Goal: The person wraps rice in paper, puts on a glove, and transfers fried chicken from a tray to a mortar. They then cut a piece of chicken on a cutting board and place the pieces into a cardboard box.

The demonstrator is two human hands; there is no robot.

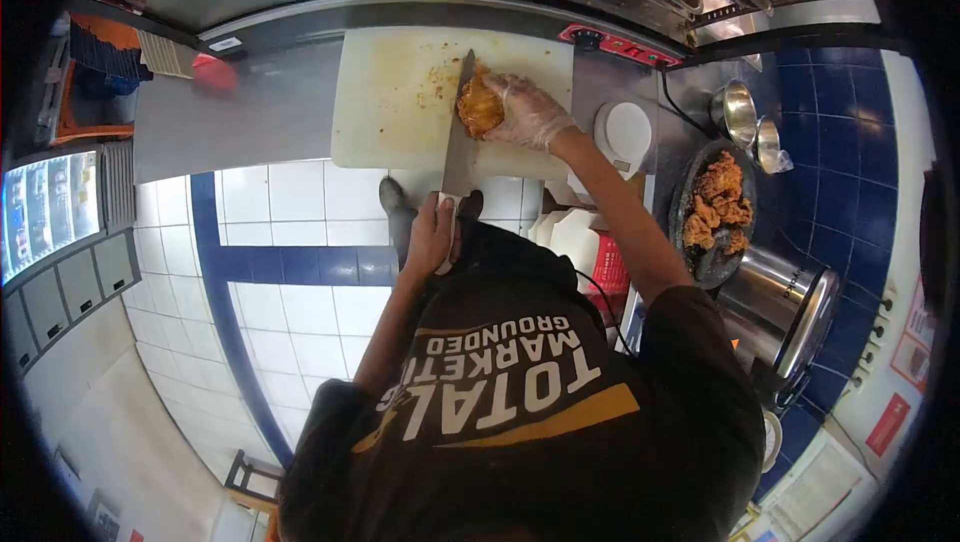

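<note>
Two hands work at the white cutting board. At its right edge, the gloved left hand cups a fried chicken piece, fingers curled over it. Bare, the right hand grips the knife, whose blade touches the chicken. Beside the board sit a white scale and a bowl of fried chicken.

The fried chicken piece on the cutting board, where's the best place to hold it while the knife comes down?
Hold the fried chicken piece from the side away from the knife, as the gloved hand does now, fingers on its outer edge. The blade lies along its other side, so this likely keeps the fingers clear.
</note>
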